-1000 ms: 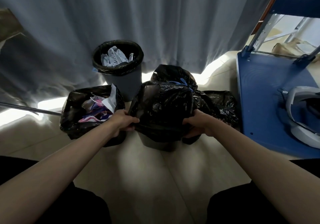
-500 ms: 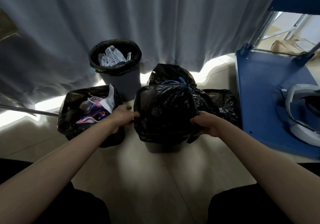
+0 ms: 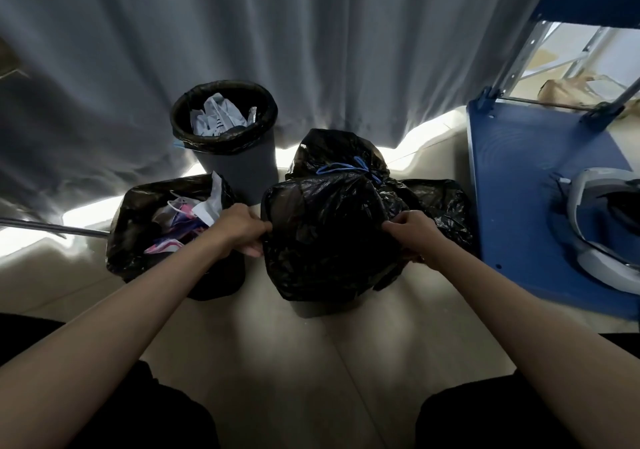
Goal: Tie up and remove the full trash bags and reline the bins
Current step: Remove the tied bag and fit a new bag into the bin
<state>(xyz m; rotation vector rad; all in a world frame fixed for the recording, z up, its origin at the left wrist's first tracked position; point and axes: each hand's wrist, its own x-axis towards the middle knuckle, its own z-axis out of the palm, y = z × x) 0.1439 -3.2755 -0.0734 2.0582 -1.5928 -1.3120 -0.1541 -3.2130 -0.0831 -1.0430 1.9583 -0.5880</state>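
**Liner Held at Both Sides Over the Near Bin**

An open full bag [image 3: 173,237] lies at far left, a lined grey bin [image 3: 239,168] behind it. The left hand [image 3: 239,228] pinches the left edge of the black liner [image 3: 325,240]. The liner drapes over the near bin [image 3: 311,306], between both hands. The right hand [image 3: 412,232] grips the liner's right edge. A tied bag [image 3: 339,157] sits behind.
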